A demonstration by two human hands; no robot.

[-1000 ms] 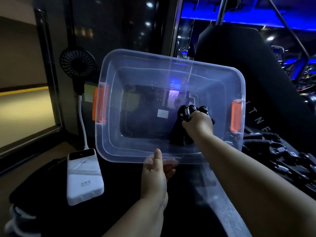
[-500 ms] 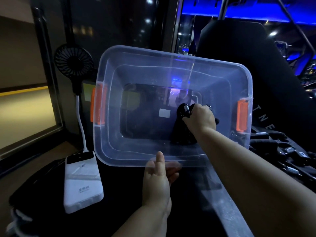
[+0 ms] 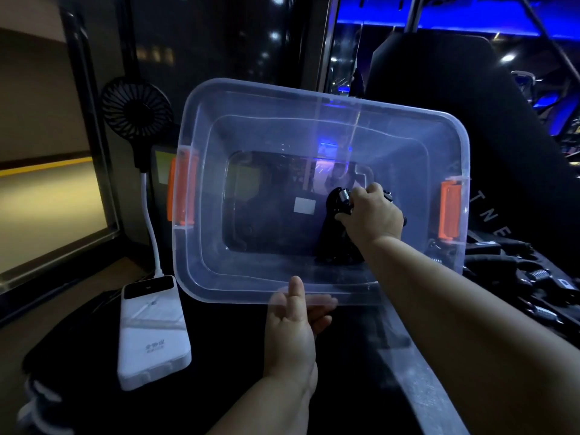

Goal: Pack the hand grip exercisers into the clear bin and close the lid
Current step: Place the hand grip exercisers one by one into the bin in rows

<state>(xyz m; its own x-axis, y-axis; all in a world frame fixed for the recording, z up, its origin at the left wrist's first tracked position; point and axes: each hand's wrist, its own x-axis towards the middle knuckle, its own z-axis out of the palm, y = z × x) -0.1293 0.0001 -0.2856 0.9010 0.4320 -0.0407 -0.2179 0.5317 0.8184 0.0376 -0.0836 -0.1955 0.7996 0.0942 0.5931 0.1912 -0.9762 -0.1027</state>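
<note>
The clear bin (image 3: 204, 271) with orange side latches is tilted up toward me, its open mouth facing the camera. My left hand (image 3: 290, 331) grips its near rim, thumb on top and fingers underneath. My right hand (image 3: 372, 215) reaches deep inside and is closed around black hand grip exercisers (image 3: 334, 237) with metal coil springs, which rest against the bin's bottom on the right side. More black exercisers (image 3: 533, 284) lie in a pile on the dark surface outside the bin at the right. No lid is clearly visible.
A white power bank (image 3: 153, 331) lies on the dark surface at the left, with a small black fan (image 3: 136, 111) on a white stalk plugged into it. A black padded gym seat (image 3: 455, 98) stands behind the bin. A dark window frame runs along the left.
The bin has tipped and shifted slightly right and up. My right hand has pushed a little further in with the exercisers. My left hand keeps its hold on the rim.
</note>
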